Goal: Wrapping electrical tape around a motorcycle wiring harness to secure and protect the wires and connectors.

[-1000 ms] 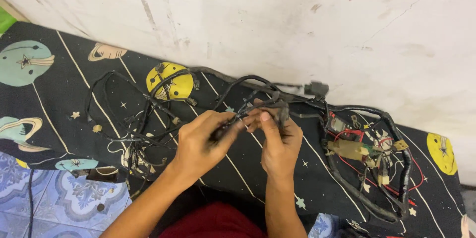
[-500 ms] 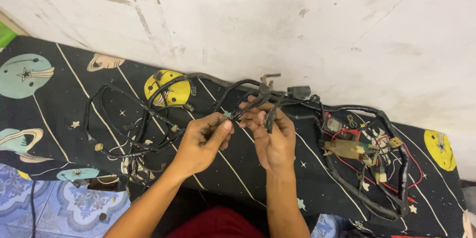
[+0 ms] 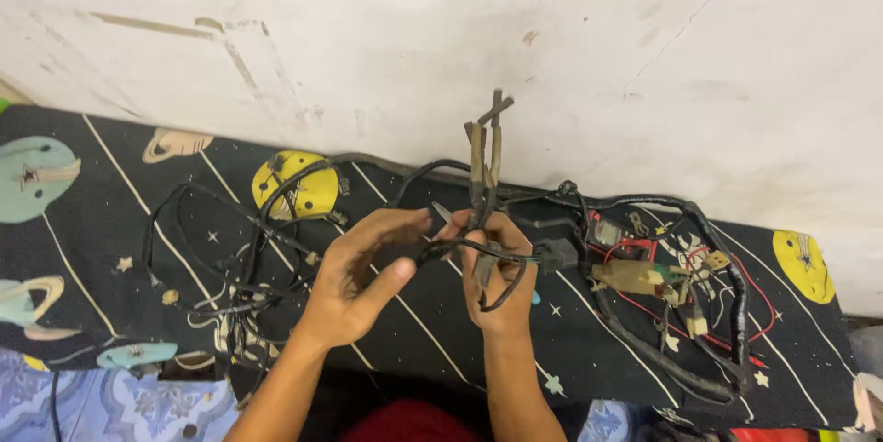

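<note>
A black wiring harness [image 3: 276,221] with several branches lies spread on a dark cloth printed with planets [image 3: 110,221]. My right hand [image 3: 497,272] grips a bundle of its wire ends [image 3: 486,152], which stick upright toward the wall. My left hand [image 3: 359,272] is beside it, its thumb and fingers pinching a black wire of the same bundle near the right hand. A black connector [image 3: 550,253] hangs just right of my right hand.
Red wires, tan and yellowish connector blocks [image 3: 635,276] and a thick black loom [image 3: 699,350] lie tangled at the right. A stained white wall [image 3: 552,56] rises behind. Blue patterned fabric [image 3: 110,405] shows at the lower left.
Both hands have lifted the wire bundle off the cloth. The wire ends now point upright instead of lying low between the hands.
</note>
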